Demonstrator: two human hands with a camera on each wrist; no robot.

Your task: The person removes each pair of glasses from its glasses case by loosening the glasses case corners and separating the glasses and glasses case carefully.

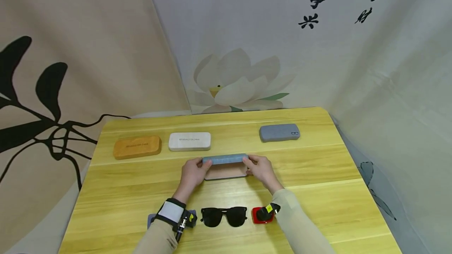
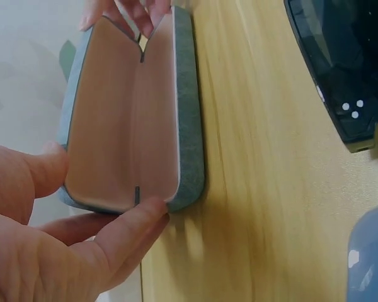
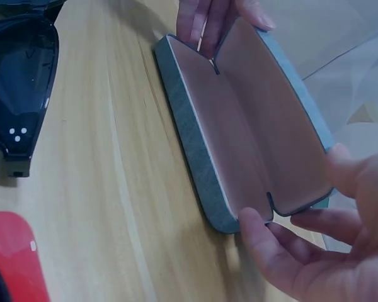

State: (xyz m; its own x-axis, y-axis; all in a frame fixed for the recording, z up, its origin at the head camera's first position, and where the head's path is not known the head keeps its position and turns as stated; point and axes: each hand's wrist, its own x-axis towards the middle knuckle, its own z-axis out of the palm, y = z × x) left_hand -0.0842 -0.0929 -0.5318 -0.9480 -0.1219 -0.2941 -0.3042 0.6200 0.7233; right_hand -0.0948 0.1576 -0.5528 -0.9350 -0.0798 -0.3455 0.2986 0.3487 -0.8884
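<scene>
A blue glasses case [image 1: 226, 170] stands with its lid raised near the middle of the table, its pinkish-tan lining bare inside. My left hand [image 1: 193, 172] grips its left end, thumb on the lid's edge and fingers at the side of the base. At the opposite end my right hand [image 1: 262, 171] holds it the same way, as the right wrist view shows with the case [image 3: 239, 126] and the thumb on the lid. Closer to me than the case lie black sunglasses [image 1: 224, 216], folded out of neither hand's reach.
Behind the case are an orange case [image 1: 137, 147], a white case [image 1: 189, 141] and a grey-blue case [image 1: 279, 132]. A red item [image 1: 256, 215] lies partly under the right wrist, a blue one [image 1: 151, 219] under the left. The wooden table [image 1: 318, 214] meets fabric backdrops.
</scene>
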